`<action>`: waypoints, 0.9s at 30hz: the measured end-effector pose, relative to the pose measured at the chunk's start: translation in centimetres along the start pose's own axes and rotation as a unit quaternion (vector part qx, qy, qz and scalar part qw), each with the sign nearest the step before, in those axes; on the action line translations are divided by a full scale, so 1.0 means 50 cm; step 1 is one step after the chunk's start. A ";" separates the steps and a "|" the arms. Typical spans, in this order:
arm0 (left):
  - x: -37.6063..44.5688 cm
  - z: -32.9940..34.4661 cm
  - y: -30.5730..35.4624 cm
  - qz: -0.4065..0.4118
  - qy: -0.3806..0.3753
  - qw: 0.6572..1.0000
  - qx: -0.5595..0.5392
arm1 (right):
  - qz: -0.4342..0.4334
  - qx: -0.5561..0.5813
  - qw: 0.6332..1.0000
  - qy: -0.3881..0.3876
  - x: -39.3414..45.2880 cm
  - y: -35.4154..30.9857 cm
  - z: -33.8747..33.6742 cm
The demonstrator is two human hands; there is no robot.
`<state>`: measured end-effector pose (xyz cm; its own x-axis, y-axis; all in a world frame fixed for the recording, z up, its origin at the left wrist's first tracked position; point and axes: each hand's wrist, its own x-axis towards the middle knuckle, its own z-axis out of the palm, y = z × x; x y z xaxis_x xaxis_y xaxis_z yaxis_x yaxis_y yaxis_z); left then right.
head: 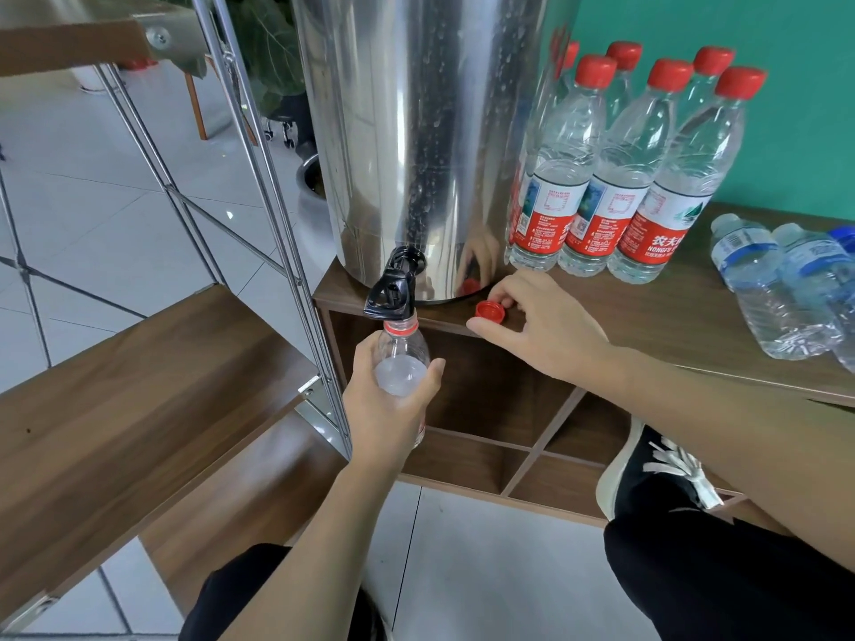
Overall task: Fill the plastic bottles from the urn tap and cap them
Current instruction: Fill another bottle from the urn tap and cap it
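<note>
A tall steel urn (416, 131) stands on a wooden shelf top (694, 316), its black tap (393, 293) sticking out over the front edge. My left hand (388, 404) grips an uncapped clear plastic bottle (401, 358) upright, its mouth right under the tap. My right hand (541, 326) rests on the shelf top and pinches a loose red cap (490, 309) lying there beside the urn's base.
Several capped red-label bottles (615, 178) stand right of the urn against a green wall. Blue-label bottles (777, 289) lie on their sides at the far right. A metal-framed wooden rack (139, 386) stands to the left. Open cubbies sit below the shelf top, by my shoe (647, 474).
</note>
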<state>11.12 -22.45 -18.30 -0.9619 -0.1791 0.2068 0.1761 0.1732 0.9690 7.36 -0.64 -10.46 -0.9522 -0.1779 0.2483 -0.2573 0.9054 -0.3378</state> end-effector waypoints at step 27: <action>-0.002 0.010 0.000 -0.018 -0.008 1.000 -0.010 | -0.003 -0.037 0.999 0.022 0.001 0.014 -0.001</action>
<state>11.11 -21.96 -18.40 -0.9708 -0.1696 0.1697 0.1452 0.1478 0.9783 7.14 0.00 -10.61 -0.9421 -0.1683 0.2902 -0.2490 0.9305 -0.2687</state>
